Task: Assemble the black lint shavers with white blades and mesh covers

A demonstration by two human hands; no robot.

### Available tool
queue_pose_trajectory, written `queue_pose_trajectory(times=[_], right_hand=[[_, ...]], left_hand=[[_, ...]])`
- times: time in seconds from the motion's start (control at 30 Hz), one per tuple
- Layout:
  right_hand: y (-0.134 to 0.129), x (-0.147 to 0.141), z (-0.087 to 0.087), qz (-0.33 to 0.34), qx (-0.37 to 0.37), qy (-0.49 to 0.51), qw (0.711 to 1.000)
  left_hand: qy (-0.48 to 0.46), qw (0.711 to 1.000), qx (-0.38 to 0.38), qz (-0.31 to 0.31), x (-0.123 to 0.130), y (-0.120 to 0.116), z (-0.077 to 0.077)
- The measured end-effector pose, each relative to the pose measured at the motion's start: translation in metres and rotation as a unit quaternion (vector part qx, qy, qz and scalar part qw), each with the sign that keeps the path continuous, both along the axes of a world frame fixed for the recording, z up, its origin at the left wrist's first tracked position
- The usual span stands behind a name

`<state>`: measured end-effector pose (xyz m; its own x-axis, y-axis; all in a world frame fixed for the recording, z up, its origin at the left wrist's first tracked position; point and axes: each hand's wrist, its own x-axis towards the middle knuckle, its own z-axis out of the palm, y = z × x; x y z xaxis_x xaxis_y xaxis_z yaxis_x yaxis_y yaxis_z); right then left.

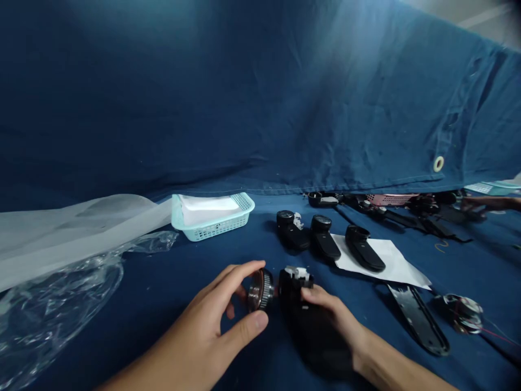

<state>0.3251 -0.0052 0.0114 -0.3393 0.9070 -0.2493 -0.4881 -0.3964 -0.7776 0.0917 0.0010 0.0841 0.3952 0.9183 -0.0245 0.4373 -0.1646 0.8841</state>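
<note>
Between the thumb and fingers of my left hand sits a round dark knob-like part with a ribbed rim and a coppery face. My right hand is wrapped round a black plastic housing, its thumb pressed near the upper end. Some white material shows at the top of that housing. The round part is close to the housing's upper end, tilted on its side. The fingers of my right hand behind the housing are hidden.
Black handheld units lie ahead, partly over white paper. An open shell and a wired part are at right. A mint basket and clear plastic lie left. Another person's hand is far right.
</note>
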Motion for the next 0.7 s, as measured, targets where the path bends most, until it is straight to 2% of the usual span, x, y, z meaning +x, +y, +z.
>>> queue_pose_trajectory(times=[0.13, 0.23, 0.4, 0.5, 0.57, 0.7], right_hand=[[0.003, 0.004, 0.000, 0.099, -0.029, 0.125, 0.987], [0.003, 0.006, 0.005, 0.137, -0.057, 0.137, 0.979], [0.000, 0.006, 0.014, 0.124, -0.049, 0.120, 0.984], [-0.004, 0.001, 0.019, 0.156, -0.059, 0.103, 0.981], [-0.008, -0.005, 0.019, 0.160, -0.039, 0.086, 0.983], [-0.017, -0.020, 0.011, 0.089, 0.012, 0.015, 0.996]], left_hand=[[-0.123, 0.985, -0.109, 0.052, -0.001, 0.000, -0.010], [-0.150, 0.977, -0.135, 0.067, -0.001, 0.002, -0.013], [-0.132, 0.979, -0.135, 0.080, -0.004, -0.002, -0.010], [-0.140, 0.978, -0.131, 0.087, -0.003, -0.008, -0.003], [-0.159, 0.977, -0.112, 0.086, -0.002, -0.010, 0.000], [-0.160, 0.980, -0.046, 0.107, 0.000, -0.012, -0.001]])
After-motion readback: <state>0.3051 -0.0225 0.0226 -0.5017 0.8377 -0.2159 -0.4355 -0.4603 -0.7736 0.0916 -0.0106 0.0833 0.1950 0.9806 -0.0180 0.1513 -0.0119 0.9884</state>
